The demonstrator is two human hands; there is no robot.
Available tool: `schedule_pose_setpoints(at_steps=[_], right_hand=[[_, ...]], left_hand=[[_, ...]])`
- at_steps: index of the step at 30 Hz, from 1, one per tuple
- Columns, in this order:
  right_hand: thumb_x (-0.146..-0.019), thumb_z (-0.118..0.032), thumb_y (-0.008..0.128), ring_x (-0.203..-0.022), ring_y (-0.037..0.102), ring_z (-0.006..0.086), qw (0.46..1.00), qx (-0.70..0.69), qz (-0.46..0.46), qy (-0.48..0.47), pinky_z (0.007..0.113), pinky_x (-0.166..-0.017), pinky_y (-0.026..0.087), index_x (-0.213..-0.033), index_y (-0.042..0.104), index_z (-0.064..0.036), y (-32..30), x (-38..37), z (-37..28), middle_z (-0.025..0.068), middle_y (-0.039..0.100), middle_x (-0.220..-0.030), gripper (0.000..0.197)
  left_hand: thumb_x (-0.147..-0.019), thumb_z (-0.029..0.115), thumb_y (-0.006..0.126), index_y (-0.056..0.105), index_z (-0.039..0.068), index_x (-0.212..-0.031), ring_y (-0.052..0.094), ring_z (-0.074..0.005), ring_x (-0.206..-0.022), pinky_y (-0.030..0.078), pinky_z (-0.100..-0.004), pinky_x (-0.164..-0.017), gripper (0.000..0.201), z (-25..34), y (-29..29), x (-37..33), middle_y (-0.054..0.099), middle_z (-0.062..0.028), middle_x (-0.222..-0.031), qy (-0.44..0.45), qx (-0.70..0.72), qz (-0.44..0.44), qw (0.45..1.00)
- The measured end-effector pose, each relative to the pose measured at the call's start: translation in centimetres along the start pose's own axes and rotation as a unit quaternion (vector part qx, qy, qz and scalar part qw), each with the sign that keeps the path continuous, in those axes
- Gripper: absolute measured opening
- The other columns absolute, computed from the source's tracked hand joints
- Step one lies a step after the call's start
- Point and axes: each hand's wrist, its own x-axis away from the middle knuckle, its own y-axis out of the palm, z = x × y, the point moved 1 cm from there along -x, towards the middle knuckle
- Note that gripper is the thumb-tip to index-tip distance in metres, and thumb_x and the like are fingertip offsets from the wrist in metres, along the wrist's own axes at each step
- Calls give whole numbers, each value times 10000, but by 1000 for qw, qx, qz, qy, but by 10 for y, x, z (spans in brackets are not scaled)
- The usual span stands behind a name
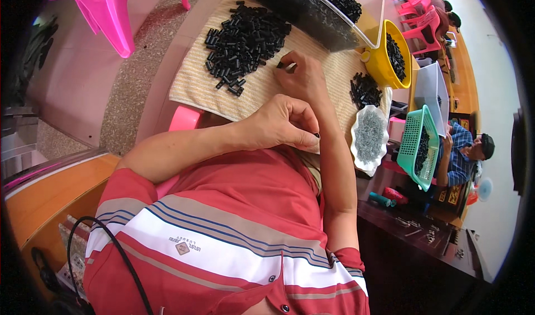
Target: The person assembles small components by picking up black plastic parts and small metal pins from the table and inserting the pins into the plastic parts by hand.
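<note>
My left hand [278, 124] is closed in a pinch over my lap, a tiny dark piece showing at the thumb and fingertip. Farther forward, my right hand [301, 76] curls above the striped towel [192, 81], its fingers pinching a small black tube that is mostly covered. Left of the right hand lies a big heap of short black tubes [245, 42]. A smaller heap of black pieces [365, 90] is on the towel's right. Nearer me stands a white scalloped dish [356, 124] full of fine silvery bits, too small to make out.
A clear plastic bin [334, 39] with black pieces stands at the back, a yellow tub [405, 64] beside it. A person [460, 153] sits at the right by a green basket [411, 142]. Pink stools [106, 8] stand at the far left.
</note>
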Motion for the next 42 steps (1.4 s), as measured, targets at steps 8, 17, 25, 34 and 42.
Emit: schedule_pose_setpoints(at_steps=[8,17,25,34,42], right_hand=[[-743,-168,728,-806,695,307,998,-26,28,-59,393,-717,550,-992,727,-95,7,4,9,122,711,-921,260],[-835,-231,716,-911,677,285,986,23,-12,-167,401,-760,544,-1059,732,-150,3,13,-28,66,653,-1112,238],[-834,-203,709,-900,666,292,983,41,-40,-172,395,-749,537,-1030,739,-140,3,9,-29,79,657,-1020,208],[-817,-18,735,-753,691,226,970,-159,62,-172,308,-639,559,-973,730,-78,-32,3,-15,106,677,-983,168],[-868,-135,702,-707,671,167,976,34,150,-154,283,-664,516,-1014,733,-31,-149,-71,15,117,709,-855,183]], left_hand=[[-832,-22,742,660,2,-947,663,-112,-773,551,-244,-701,143,0,1,1,697,-56,-892,4,-3,7,1000],[-811,-27,772,684,5,-922,672,-104,-790,557,-241,-714,146,-1,5,3,707,-47,-862,20,-36,-6,999],[-814,-26,768,688,-4,-935,676,-111,-805,561,-247,-738,147,-3,4,2,707,-52,-872,42,-58,-6,997],[-813,-24,766,670,-6,-918,675,-113,-765,558,-246,-713,143,7,1,4,706,-64,-867,36,-43,14,998],[-846,-4,734,650,-25,-886,654,-97,-721,559,-239,-632,95,9,-2,3,673,-37,-784,48,23,40,998]])
